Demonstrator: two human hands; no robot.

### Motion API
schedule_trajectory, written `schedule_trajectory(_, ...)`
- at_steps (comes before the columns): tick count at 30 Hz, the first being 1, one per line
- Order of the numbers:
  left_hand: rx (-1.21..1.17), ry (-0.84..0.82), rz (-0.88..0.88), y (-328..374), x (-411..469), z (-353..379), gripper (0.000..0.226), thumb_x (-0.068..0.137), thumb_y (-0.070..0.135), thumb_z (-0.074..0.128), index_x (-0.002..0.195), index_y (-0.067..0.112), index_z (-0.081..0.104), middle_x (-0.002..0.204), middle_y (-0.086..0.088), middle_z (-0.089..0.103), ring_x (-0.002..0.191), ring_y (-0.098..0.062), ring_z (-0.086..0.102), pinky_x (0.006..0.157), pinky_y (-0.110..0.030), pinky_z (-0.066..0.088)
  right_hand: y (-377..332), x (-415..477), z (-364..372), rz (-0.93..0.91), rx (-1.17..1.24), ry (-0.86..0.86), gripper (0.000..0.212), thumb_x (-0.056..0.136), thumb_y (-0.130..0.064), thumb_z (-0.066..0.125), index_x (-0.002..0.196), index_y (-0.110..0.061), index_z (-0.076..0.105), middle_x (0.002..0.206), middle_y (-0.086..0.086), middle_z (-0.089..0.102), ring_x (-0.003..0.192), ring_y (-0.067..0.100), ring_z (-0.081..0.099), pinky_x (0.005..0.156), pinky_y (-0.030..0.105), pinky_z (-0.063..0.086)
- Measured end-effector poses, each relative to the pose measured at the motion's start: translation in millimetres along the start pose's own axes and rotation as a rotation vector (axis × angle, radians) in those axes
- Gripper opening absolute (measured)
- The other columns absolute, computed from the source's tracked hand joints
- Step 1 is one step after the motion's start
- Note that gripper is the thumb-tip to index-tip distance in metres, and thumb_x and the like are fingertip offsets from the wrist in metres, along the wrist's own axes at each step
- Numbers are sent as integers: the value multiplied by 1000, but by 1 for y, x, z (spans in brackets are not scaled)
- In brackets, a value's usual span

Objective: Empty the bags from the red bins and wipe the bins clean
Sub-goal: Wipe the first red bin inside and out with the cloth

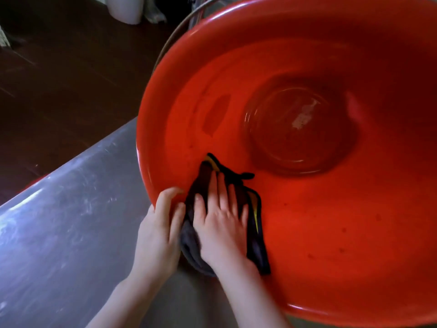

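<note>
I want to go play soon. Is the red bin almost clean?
Partly. Done: no bag sits in the red bin. In hand: the left hand holds the rim while the right hand presses a dark cloth flat on the inner wall. Left: a pale smear on the bottom and dark specks on the wall need wiping.

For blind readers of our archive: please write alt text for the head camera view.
The right hand presses a dark cloth flat against the inner wall of a red bin, while the left hand grips the bin's rim beside it. No bag is inside; a pale smear marks the bottom.
</note>
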State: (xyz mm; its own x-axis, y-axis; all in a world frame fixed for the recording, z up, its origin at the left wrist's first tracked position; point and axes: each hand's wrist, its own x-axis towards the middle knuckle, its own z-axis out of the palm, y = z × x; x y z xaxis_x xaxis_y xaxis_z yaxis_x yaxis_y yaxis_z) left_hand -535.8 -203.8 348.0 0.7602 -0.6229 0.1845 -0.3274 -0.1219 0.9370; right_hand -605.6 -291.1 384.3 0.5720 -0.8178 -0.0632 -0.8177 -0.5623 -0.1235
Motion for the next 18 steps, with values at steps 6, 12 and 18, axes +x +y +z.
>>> schedule_trajectory(6, -60, 6, -7, 6, -2, -5, 27, 92, 54, 35, 111, 43, 49, 104, 26, 59, 94, -1, 57, 77, -6, 36, 27, 71, -10, 255, 138, -21, 58, 101, -51, 21, 155, -33, 9, 162, -10, 11, 149, 15, 10, 119, 52, 6)
schedule_trajectory(12, -57, 1, -3, 5, -3, -5, 26, 89, 58, 38, 112, 48, 45, 110, 30, 56, 96, 1, 57, 77, -6, 37, 44, 111, -18, 363, 192, -99, 58, 102, -49, 17, 155, -29, 8, 163, -9, 8, 150, 17, 6, 118, 54, -2)
schedule_trajectory(18, -59, -1, 18, 10, -2, -7, 26, 88, 54, 37, 111, 46, 46, 106, 29, 58, 94, -2, 58, 78, -23, 42, 8, 1, -3, -68, 87, 26, 68, 92, -61, 10, 154, -34, 2, 163, -10, 7, 149, 13, 3, 121, 46, 6)
